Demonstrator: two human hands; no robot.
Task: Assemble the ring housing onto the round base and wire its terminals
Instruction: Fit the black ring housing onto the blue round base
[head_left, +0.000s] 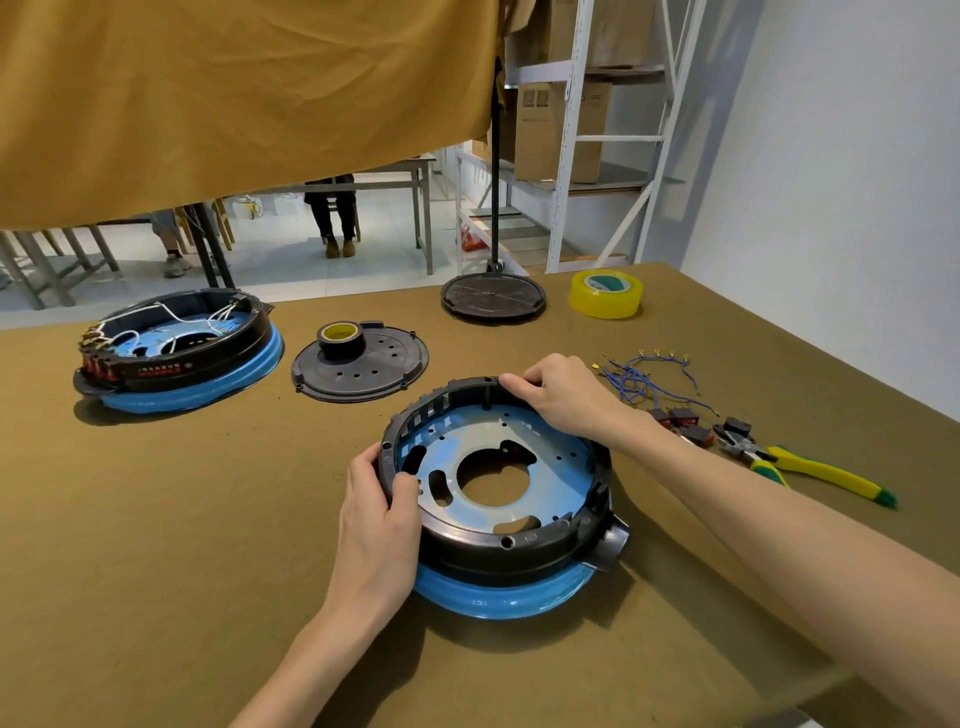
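Observation:
A black ring housing (519, 545) sits on a round blue base (498, 597) in the middle of the table; a blue plate with cut-outs shows inside it. My left hand (382, 525) grips the ring's left rim, thumb inside. My right hand (561, 395) holds the far right rim with curled fingers. Blue wires with terminals (644, 376) lie to the right, beside small black and red switches (685, 421).
A second housing on a blue base, with white wires and switches fitted (176, 348), stands at the far left. A black lid (363, 364) carries a black tape roll (340, 338). Yellow tape (605, 293), a stand base (493, 299) and yellow-green pliers (800, 465) lie to the right.

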